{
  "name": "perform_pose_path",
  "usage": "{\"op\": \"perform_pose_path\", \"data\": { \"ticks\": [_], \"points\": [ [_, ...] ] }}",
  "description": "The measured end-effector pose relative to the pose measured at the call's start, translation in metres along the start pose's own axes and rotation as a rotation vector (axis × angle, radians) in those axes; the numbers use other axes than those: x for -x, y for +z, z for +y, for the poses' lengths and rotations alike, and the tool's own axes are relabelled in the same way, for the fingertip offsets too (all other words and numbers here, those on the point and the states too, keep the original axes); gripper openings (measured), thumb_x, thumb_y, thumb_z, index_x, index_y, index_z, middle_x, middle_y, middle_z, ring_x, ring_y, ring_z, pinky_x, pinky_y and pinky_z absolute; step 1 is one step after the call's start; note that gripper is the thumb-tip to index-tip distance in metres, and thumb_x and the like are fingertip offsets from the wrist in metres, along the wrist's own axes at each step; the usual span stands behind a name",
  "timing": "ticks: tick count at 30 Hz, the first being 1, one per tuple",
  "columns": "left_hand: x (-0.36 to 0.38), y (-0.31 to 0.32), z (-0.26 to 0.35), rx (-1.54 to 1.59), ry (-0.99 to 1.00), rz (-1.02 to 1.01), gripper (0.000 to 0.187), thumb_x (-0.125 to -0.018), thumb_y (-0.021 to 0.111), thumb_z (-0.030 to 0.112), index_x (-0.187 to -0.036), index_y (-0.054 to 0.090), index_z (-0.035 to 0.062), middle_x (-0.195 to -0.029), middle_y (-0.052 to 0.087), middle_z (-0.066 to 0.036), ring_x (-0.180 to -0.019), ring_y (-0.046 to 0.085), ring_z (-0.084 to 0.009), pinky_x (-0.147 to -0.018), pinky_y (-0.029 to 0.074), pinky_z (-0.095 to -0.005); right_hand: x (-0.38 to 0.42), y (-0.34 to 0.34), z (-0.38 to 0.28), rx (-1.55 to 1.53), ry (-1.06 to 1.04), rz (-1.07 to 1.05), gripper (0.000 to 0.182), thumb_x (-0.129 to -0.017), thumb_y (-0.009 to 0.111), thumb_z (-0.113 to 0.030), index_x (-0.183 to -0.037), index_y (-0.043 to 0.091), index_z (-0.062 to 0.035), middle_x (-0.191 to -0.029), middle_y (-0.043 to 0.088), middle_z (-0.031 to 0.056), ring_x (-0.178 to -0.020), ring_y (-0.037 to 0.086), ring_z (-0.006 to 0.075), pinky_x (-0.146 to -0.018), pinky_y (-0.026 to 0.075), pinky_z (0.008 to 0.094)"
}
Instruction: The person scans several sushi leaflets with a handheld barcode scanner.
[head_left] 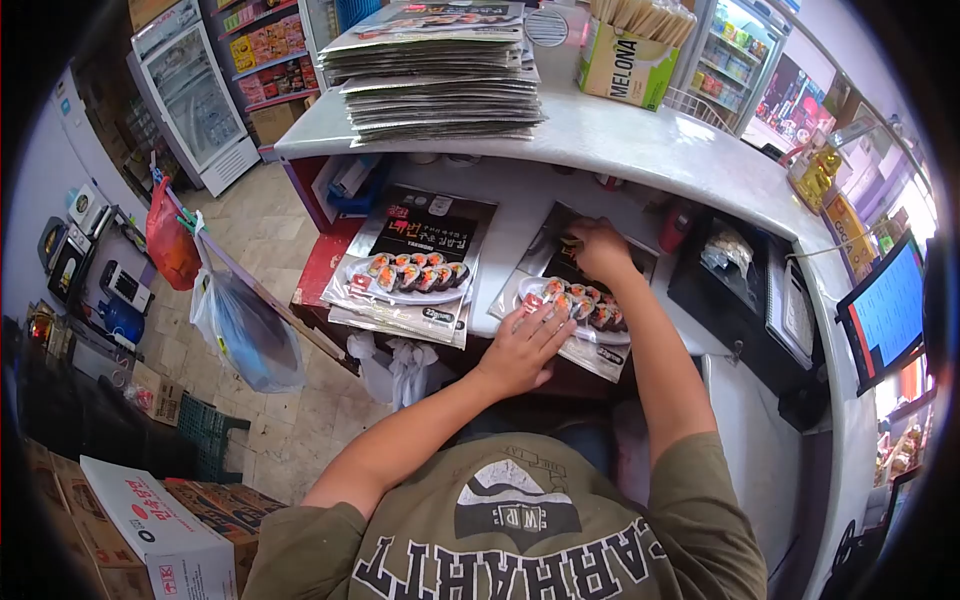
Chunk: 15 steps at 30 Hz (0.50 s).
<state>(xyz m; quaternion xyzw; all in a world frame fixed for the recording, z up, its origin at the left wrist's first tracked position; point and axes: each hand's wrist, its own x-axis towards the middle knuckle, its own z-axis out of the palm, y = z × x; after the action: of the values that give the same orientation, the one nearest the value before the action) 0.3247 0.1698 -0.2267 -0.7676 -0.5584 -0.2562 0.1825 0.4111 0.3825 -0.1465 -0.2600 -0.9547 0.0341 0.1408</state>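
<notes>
Flat on the lower counter lies a dark seaweed packet (600, 312) printed with kimbap rolls. My left hand (527, 347) rests on its lower left part, fingers spread and palm down. Over the packet's upper part is my right hand (602, 250), its fingers bent together and closed on it; the fingertips are partly hidden. To the left, a pile of similar packets (415, 255) lies with a matching picture on top. A tall stack of packets (430, 85) stands on the raised counter above, silvery edges toward me.
The raised white counter (700, 135) curves around in front, bearing a Melona box (627, 62) of wooden sticks. At right are a black box (735, 290) and a monitor (882, 312). Plastic bags (245, 325) hang at left; cartons (165, 520) sit lower left.
</notes>
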Motion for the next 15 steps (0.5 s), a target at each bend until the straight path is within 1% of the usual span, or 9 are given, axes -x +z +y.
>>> {"op": "perform_pose_path", "data": {
  "ticks": [1, 3, 4, 5, 7, 9, 11, 12, 15],
  "points": [
    [0.000, 0.000, 0.001, 0.003, 0.005, -0.004, 0.092, -0.063, 0.079, 0.035, -0.144, 0.043, 0.0142, -0.148, 0.042, -0.007, -0.134, 0.039, -0.0260, -0.109, 0.027, -0.0492, 0.003, -0.001, 0.002, 0.047, 0.008, 0.060, 0.032, -0.078, 0.056, -0.009, -0.106, 0.071, -0.0109, -0.120, 0.065, 0.0108, -0.113, 0.058, 0.0319, -0.097, 0.047, 0.0425],
    [-0.001, -0.001, 0.001, 0.013, -0.016, -0.019, 0.092, -0.062, 0.079, 0.035, -0.144, 0.043, 0.0140, -0.148, 0.042, -0.007, -0.135, 0.038, -0.0260, -0.108, 0.028, -0.0490, 0.017, -0.002, -0.022, -0.019, -0.155, -0.116, 0.031, -0.078, 0.057, -0.010, -0.106, 0.071, -0.0107, -0.120, 0.066, 0.0094, -0.113, 0.057, 0.0310, -0.098, 0.047, 0.0407],
    [0.002, 0.004, 0.000, 0.012, -0.010, -0.018, 0.092, -0.062, 0.079, 0.035, -0.144, 0.043, 0.0140, -0.148, 0.042, -0.007, -0.135, 0.038, -0.0260, -0.108, 0.028, -0.0490, 0.028, 0.000, -0.032, -0.107, -0.366, -0.095, 0.031, -0.077, 0.058, -0.009, -0.106, 0.072, -0.0108, -0.119, 0.066, 0.0082, -0.113, 0.057, 0.0301, -0.098, 0.047, 0.0396],
    [0.006, 0.013, -0.001, -0.007, -0.021, -0.038, 0.091, -0.063, 0.079, 0.034, -0.144, 0.042, 0.0145, -0.149, 0.042, -0.007, -0.136, 0.038, -0.0257, -0.108, 0.028, -0.0487, 0.041, -0.024, -0.053, -0.253, -0.398, -0.195, 0.032, -0.076, 0.058, -0.008, -0.106, 0.072, -0.0104, -0.118, 0.067, 0.0078, -0.112, 0.058, 0.0297, -0.097, 0.047, 0.0387],
    [0.005, 0.012, 0.000, -0.020, -0.044, -0.058, 0.090, -0.064, 0.079, 0.033, -0.144, 0.042, 0.0149, -0.149, 0.041, -0.006, -0.137, 0.037, -0.0254, -0.108, 0.028, -0.0485, 0.047, -0.023, -0.031, -0.141, -0.293, -0.105, 0.033, -0.076, 0.058, -0.007, -0.106, 0.072, -0.0098, -0.115, 0.068, 0.0087, -0.111, 0.058, 0.0295, -0.096, 0.047, 0.0388],
    [0.001, -0.002, 0.001, -0.006, -0.014, -0.042, 0.090, -0.066, 0.078, 0.033, -0.146, 0.040, 0.0146, -0.150, 0.039, -0.006, -0.137, 0.036, -0.0258, -0.110, 0.026, -0.0479, 0.049, -0.023, 0.011, 0.059, 0.171, -0.056, 0.031, -0.077, 0.057, -0.010, -0.105, 0.071, -0.0106, -0.111, 0.068, 0.0085, -0.110, 0.058, 0.0295, -0.092, 0.049, 0.0393],
    [0.001, -0.001, 0.001, 0.002, -0.018, -0.044, 0.088, -0.067, 0.077, 0.030, -0.145, 0.040, 0.0147, -0.150, 0.039, -0.006, -0.137, 0.035, -0.0257, -0.110, 0.027, -0.0476, 0.070, -0.011, 0.044, 0.129, 0.247, 0.248, 0.030, -0.077, 0.055, -0.006, -0.102, 0.070, -0.0066, -0.110, 0.067, 0.0109, -0.105, 0.059, 0.0313, -0.089, 0.050, 0.0411],
    [0.001, -0.001, 0.000, -0.008, -0.007, -0.030, 0.087, -0.068, 0.077, 0.030, -0.145, 0.040, 0.0148, -0.150, 0.039, -0.006, -0.137, 0.035, -0.0257, -0.110, 0.027, -0.0475, 0.080, -0.011, 0.041, 0.128, 0.244, 0.260, 0.030, -0.077, 0.055, -0.006, -0.102, 0.070, -0.0066, -0.110, 0.067, 0.0109, -0.105, 0.059, 0.0313, -0.089, 0.050, 0.0411],
    [0.002, -0.004, 0.001, -0.005, -0.003, -0.017, 0.085, -0.068, 0.076, 0.025, -0.145, 0.041, 0.0158, -0.149, 0.041, -0.005, -0.138, 0.036, -0.0245, -0.109, 0.027, -0.0473, 0.129, -0.021, 0.007, 0.141, 0.044, 0.246, 0.029, -0.079, 0.053, -0.005, -0.103, 0.069, -0.0049, -0.113, 0.066, 0.0130, -0.103, 0.059, 0.0312, -0.089, 0.050, 0.0410]
  ]
}}
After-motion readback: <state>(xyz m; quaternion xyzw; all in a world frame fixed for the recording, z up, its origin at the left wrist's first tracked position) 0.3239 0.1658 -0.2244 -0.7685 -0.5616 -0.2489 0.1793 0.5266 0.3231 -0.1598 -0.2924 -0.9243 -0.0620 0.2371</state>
